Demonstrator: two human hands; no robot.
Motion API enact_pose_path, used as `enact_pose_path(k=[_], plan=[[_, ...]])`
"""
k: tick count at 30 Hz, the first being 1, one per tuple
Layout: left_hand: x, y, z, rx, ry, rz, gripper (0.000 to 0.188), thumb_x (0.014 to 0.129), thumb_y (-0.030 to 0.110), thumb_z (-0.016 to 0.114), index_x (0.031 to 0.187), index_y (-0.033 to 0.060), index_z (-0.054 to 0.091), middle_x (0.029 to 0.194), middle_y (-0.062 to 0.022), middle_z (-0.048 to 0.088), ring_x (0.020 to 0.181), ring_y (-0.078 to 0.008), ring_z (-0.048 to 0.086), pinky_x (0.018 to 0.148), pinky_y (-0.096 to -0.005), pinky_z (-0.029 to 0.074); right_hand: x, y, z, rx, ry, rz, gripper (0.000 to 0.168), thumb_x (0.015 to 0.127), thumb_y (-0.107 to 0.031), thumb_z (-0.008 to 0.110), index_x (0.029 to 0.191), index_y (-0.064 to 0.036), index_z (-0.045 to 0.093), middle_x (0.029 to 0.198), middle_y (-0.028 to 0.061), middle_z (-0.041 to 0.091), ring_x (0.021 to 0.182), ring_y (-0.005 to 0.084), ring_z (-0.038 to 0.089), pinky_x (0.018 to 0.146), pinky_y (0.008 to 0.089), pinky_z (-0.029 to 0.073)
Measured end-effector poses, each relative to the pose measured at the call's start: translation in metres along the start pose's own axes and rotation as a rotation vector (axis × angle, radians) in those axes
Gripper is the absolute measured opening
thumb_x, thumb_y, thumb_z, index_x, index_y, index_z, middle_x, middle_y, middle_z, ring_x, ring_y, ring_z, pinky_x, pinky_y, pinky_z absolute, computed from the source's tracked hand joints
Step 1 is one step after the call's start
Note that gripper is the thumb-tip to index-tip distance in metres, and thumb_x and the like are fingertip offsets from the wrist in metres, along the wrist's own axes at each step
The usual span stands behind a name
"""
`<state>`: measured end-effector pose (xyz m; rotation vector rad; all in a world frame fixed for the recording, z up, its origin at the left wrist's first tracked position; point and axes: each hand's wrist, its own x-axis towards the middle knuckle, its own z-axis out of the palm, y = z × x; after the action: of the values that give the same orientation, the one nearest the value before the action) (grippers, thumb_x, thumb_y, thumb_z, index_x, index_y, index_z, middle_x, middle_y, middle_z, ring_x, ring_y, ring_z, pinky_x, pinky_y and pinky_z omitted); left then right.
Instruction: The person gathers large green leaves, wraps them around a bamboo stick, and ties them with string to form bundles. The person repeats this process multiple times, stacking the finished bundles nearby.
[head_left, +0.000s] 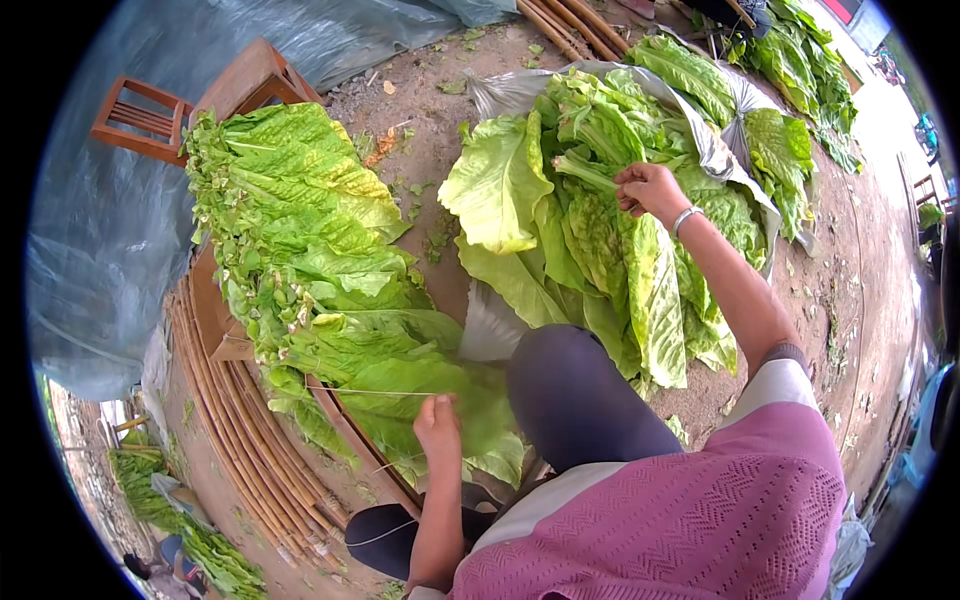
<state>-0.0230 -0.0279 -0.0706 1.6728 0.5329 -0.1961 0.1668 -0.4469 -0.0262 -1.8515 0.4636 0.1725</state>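
Observation:
My left hand (438, 427) pinches a thin pale string (375, 391), pulled taut from a pole at the near end of a row of leaves. That row of large green leaves (330, 255), with stems to the left, lies across wooden supports. On the right, my right hand (646, 189) is at the thick stem of a leaf (581, 166), in a pile of broad yellow-green leaves (600, 247); its fingers are curled, and whether they grip the stem I cannot tell. A grey plastic sheet (504, 94) lies under and around the pile.
Long bamboo poles (244, 442) lie at the lower left, with more poles (574, 26) at the top. A wooden chair (142, 120) stands by blue-grey plastic sheeting (105, 247). Other leaf piles (795, 67) lie at the upper right. Another person (169, 570) sits at the lower left.

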Motion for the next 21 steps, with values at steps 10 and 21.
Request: enact_pose_path(k=[10, 21], plan=[[-0.002, -0.019, -0.014, 0.148, 0.016, -0.102, 0.025, 0.092, 0.017, 0.048, 0.085, -0.0025, 0.061, 0.052, 0.0028, 0.041, 0.045, -0.0052, 0.036, 0.043, -0.0219, 0.028, 0.108, 0.100, 0.240, -0.105, 0.100, 0.285, 0.072, 0.073, -0.050, 0.067, 0.118, 0.004, 0.052, 0.113, 0.0199, 0.057, 0.103, 0.0326, 0.057, 0.085, 0.0389, 0.048], [0.036, -0.003, -0.006, 0.070, -0.129, -0.206, 0.025, 0.093, 0.016, 0.048, 0.089, -0.0047, 0.060, 0.051, 0.0033, 0.041, 0.045, -0.0037, 0.034, 0.044, -0.0199, 0.026, 0.204, 0.100, 0.231, -0.353, 0.654, 0.105, 0.031, 0.073, -0.034, 0.065, 0.090, -0.008, 0.058, 0.086, 0.0174, 0.063, 0.081, 0.0369, 0.058, 0.068, 0.0457, 0.048]])
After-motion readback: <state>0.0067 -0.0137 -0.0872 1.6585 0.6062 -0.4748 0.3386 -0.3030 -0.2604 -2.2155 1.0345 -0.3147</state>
